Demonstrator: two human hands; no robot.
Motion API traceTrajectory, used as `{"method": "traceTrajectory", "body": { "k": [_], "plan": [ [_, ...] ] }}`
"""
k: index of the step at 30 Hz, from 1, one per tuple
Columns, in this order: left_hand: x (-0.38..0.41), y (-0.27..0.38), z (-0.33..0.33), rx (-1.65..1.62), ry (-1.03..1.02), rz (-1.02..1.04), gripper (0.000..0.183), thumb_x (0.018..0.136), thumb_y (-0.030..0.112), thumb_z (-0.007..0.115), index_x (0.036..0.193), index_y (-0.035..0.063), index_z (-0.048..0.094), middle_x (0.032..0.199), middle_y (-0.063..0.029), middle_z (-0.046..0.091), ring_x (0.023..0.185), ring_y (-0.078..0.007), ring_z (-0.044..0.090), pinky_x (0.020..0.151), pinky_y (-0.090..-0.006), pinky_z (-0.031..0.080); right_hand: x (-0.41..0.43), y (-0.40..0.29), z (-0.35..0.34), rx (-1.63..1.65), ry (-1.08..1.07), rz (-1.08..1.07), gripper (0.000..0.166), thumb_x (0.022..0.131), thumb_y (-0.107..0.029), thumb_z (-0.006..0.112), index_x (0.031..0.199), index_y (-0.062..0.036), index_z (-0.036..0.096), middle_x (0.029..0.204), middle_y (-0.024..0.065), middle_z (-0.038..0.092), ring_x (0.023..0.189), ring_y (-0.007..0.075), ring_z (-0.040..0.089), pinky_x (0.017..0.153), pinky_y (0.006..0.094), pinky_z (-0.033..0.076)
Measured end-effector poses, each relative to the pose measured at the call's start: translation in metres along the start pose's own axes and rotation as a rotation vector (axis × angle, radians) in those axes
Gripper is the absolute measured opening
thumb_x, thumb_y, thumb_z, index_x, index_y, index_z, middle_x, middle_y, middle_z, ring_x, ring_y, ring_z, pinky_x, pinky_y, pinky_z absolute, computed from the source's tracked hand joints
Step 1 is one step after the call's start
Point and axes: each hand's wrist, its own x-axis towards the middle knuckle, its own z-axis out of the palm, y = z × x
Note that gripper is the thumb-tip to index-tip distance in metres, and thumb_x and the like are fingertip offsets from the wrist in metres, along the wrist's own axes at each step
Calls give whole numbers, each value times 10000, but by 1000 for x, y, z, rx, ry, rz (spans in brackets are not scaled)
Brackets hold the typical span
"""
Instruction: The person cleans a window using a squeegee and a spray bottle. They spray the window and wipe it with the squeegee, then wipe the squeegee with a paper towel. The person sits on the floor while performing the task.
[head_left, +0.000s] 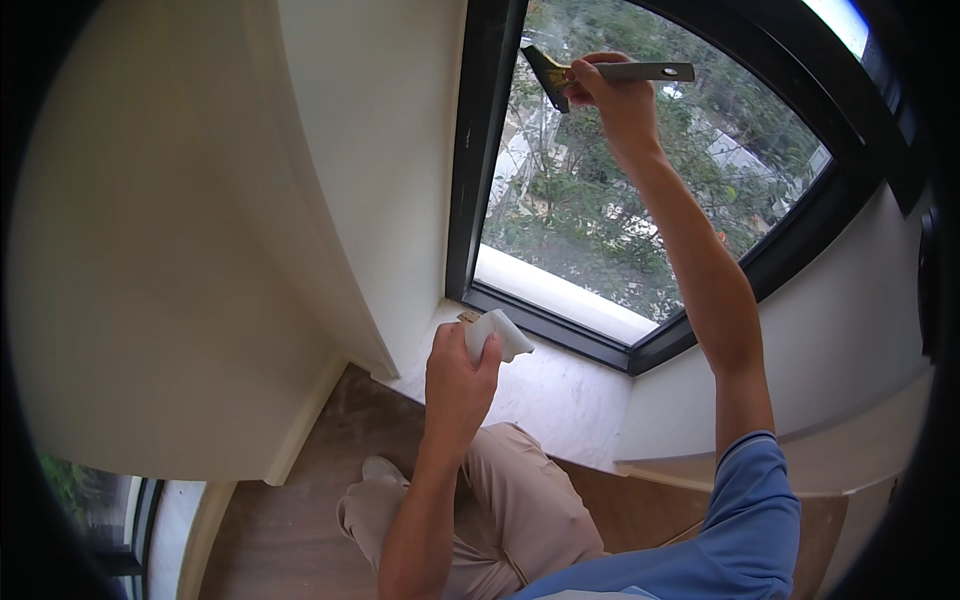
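My right hand (609, 86) grips a scraper (637, 71) near its head, at the upper left part of the window pane (577, 187). The scraper has a grey ribbed handle pointing right and a wide dark head with some yellow; its edge is at the glass near the left side of the black frame. Lower down, my left hand (461, 364) holds a folded white cloth or paper wipe (499, 336) above the window sill. Part of a small brownish item (469, 316) shows just behind the wipe; what it is, I cannot tell.
A black window frame (555, 334) surrounds the pane, with a pale marble sill (555, 390) below it. White walls (367, 150) flank the recess. My bent knees (525, 480) are close to the sill, over a brown wood-look floor (277, 480). Another window is at the lower left.
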Motion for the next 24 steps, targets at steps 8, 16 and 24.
{"method": "traceTrajectory", "body": {
  "k": [8, 16, 24],
  "plan": [
    [1, -1, 3, 6, 7, 11, 360, 994, 261, 646, 1078, -88, 629, 1059, -230, 615, 932, -403, 655, 822, -468, 526, 4, 2, -4, -86, -61, -36, 252, 945, -139, 772, 1090, 57, 708, 909, 150, 768, 800, 171, 772, 704, 269, 636],
    [1, -3, 3, 1, 8, 12, 360, 991, 269, 654, 1069, -81, 631, 1053, -227, 618, 924, -403, 655, 820, -467, 526, 12, -2, -10, -120, -116, -49, 262, 945, -166, 783, 1085, 45, 716, 900, 137, 771, 800, 161, 771, 701, 257, 630],
    [0, 0, 2, 5, 16, 15, 364, 993, 276, 654, 1063, -80, 630, 1056, -223, 617, 914, -398, 656, 823, -464, 530, 18, -5, -12, -165, -153, -73, 273, 939, -203, 793, 1062, 32, 726, 835, 107, 765, 764, 147, 760, 690, 256, 618]
  ]
}}
